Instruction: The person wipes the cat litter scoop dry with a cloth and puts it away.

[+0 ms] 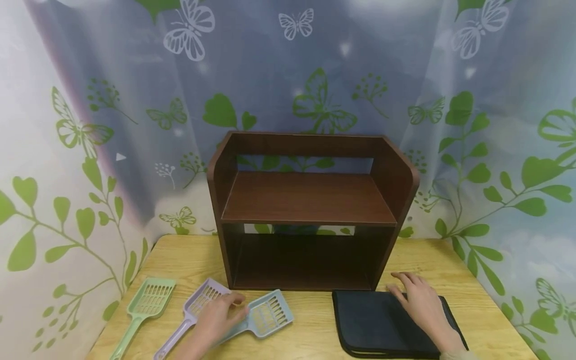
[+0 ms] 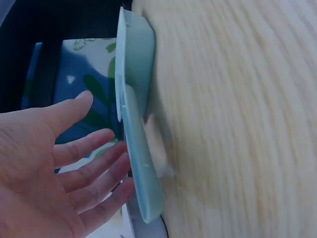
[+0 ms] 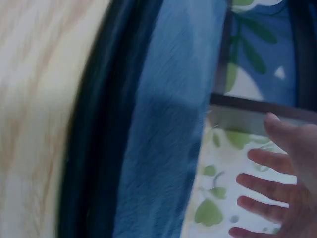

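Three slotted litter scoops lie on the table at the left: a green scoop (image 1: 152, 298), a purple scoop (image 1: 191, 316) and a blue scoop (image 1: 270, 314). Over the blue scoop's handle is my left hand (image 1: 217, 320), thumb and fingers spread. The left wrist view shows those fingertips close by the handle (image 2: 143, 168); whether they touch it I cannot tell. At the right lies a flat dark blue zip case (image 1: 378, 320). My right hand (image 1: 420, 302) hovers above its right part, and the right wrist view shows loose fingers (image 3: 267, 186) with nothing between them.
Behind the scoops and the case stands a dark brown two-tier shelf (image 1: 310, 197), its two levels bare. It rests on a light wooden table (image 1: 310, 340). A curtain (image 1: 270, 70) with butterflies and green leaves hangs at the back and both sides.
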{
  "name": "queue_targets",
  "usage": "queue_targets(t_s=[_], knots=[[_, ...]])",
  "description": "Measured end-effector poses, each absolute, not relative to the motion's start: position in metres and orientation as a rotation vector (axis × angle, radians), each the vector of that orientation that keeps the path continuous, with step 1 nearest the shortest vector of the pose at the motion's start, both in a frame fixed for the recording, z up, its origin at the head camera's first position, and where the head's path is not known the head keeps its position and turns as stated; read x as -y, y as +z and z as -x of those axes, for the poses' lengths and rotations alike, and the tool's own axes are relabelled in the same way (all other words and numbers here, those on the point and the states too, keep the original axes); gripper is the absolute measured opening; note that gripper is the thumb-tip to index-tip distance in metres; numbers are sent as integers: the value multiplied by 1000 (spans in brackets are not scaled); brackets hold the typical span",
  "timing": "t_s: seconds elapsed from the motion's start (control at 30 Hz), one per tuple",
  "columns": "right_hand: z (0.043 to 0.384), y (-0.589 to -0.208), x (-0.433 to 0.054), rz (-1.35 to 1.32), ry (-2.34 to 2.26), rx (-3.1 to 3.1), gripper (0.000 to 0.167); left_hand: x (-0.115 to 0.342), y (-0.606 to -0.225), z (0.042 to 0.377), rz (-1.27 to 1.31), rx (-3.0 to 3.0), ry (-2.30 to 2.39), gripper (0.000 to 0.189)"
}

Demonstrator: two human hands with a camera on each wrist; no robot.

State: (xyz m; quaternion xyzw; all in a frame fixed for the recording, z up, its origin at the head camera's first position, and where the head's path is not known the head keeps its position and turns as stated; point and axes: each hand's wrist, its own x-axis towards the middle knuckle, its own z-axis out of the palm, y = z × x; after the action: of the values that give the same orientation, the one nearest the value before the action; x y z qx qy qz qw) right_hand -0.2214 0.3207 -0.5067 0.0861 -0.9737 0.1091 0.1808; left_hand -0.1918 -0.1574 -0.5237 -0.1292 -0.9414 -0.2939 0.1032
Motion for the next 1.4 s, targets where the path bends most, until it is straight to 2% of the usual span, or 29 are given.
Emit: queue_targets(t_s=[0.23, 0.43, 0.9, 1.1, 1.4], knots=[[238, -526, -330, -328, 244, 2957, 51, 168, -530, 191, 541, 2852, -863, 44], [237, -533, -334, -310, 209, 2986, 36, 169, -534, 189, 568, 2875, -905, 42], [227, -532, -339, -381, 303, 2901, 16, 169, -539, 187, 642, 2931, -922, 27], [221, -523, -340, -326, 444, 2935, 13, 168, -541, 188, 652, 2931, -1004, 23], [204, -488, -331, -288, 604, 2877, 11, 165, -545, 187, 617, 2907, -1012, 22]])
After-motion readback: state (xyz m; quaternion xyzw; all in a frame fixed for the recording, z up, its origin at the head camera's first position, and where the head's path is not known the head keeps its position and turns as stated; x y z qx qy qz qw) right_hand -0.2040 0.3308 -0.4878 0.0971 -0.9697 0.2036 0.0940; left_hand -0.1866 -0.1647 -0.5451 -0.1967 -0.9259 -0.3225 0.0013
